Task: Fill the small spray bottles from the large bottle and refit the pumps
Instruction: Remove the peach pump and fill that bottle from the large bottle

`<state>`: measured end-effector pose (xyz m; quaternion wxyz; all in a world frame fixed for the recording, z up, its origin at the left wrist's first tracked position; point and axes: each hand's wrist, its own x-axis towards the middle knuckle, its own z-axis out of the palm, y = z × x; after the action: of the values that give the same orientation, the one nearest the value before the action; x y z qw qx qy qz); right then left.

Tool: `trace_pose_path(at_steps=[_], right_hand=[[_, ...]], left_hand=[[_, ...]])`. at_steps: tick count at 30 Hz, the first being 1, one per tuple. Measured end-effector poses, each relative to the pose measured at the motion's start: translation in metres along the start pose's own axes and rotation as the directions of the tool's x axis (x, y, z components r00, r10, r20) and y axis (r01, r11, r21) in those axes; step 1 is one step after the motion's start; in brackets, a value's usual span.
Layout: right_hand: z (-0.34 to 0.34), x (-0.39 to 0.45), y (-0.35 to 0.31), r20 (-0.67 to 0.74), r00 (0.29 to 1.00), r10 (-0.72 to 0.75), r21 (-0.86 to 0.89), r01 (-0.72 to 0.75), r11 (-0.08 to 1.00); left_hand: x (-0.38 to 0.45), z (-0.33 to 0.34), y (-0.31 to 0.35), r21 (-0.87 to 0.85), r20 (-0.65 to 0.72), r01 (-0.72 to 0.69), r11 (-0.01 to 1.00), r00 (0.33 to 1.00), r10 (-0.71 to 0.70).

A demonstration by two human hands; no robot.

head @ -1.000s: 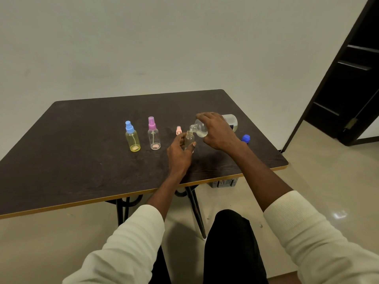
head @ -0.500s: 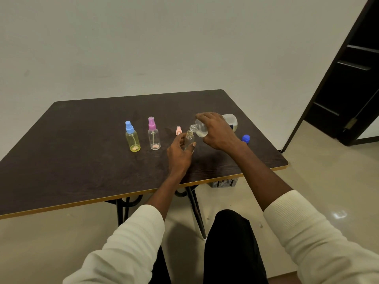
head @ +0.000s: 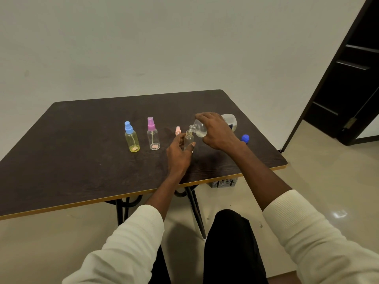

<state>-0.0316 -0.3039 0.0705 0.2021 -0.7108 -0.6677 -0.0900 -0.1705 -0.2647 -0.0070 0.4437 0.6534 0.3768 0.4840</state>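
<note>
The step in hand is the pour itself. The right hand [head: 217, 131] is curled over the body of the large bottle [head: 202, 130], holding it tipped nearly flat with its open neck pointing toward the left hand and sitting just above the mouth of the open small bottle [head: 188, 140]. The left hand [head: 178, 152] wraps that small bottle from the near side, thumb and fingers closed round its lower half, steadying it upright on the table [head: 82, 160]. Whether liquid is actually running between the two mouths cannot be told from this view; the stream, if any, is too fine to see. Just beyond the left hand's fingertips stands the pale pink pump [head: 178, 130] (most likely the one belonging to the bottle being filled). Farther out past the left hand's outer side stand two small bottles with their pumps already fitted, the pink-capped bottle [head: 153, 136] nearer and the blue-capped bottle [head: 131, 138] beyond it. Beside the right wrist, on its outer side, sits the blue cap [head: 245, 138] of the large bottle. My judgement is that the next move calls for a slow, watched tilt, since the receiving mouth is narrow and overfilling or a miss would wet the table; then righting the large bottle, setting it down, and reaching for the pink pump to screw it back on.
</note>
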Motion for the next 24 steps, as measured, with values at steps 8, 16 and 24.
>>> trace_pose_path(at_steps=[8, 16, 24], right_hand=[[0.0016, 0.0013, 0.0010, 0.001, 1.000, 0.002, -0.005, -0.002, 1.000], [0.0027, 0.0019, 0.0018, 0.008, 1.000, 0.006, -0.007, -0.006, 1.000], [0.0012, 0.0021, 0.0014, 0.006, 1.000, -0.001, -0.009, 0.001, 1.000]], left_hand=[[0.0007, 0.0003, 0.0002, 0.011, -0.009, -0.001, 1.000, 1.000, 0.001], [0.0013, 0.0003, -0.0008, 0.019, -0.007, -0.006, 1.000, 1.000, 0.006], [0.0020, 0.0001, -0.0008, 0.023, -0.005, -0.005, 1.000, 1.000, 0.005]])
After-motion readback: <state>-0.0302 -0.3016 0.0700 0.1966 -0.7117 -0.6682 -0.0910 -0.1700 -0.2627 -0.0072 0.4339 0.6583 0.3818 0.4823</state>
